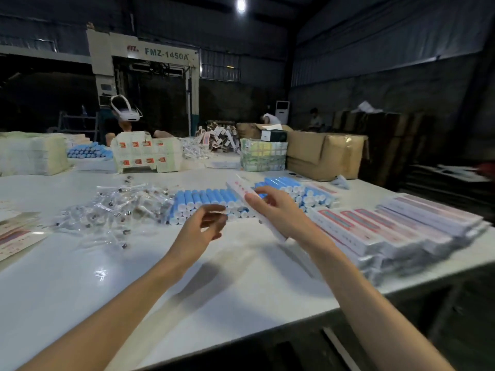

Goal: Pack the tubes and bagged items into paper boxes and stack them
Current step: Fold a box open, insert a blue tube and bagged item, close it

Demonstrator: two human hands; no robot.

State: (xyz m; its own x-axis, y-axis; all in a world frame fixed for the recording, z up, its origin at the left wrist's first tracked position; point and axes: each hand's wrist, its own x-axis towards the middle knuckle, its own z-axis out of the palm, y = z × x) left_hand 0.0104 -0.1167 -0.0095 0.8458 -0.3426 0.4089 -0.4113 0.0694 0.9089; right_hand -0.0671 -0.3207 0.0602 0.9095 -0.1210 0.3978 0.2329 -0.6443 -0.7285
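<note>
**A light box in one hand, tubes waiting just below**

We take the pile of blue tubes [206,199] in the middle of the table [107,277] as our landmark. The right hand [278,210] hovers just right of that pile, its fingers curled round a long white paper box [239,185]. The box slants up over the tubes' right end, and its lower end points back toward us. The left hand [203,223] hangs in front of the pile, just above the caps. Its fingers are loosely curved and we can make out nothing between them.

We judge the box to be light and thin-walled, stiff along its length but easy to crush across the faces. A hold round the middle, pressing on the edges, should keep it square and leave the end flap free.

The tubes look smooth, round and firm. We expect them to roll, so we would pinch one across the body near the white cap.

Left of the pile lie the bagged items [120,207] in clear film, which looks slippery and limp. We would grip the hard part inside, not the loose film.

Well right of the tubes, the finished boxes [388,226] lie stacked in overlapping rows.
</note>
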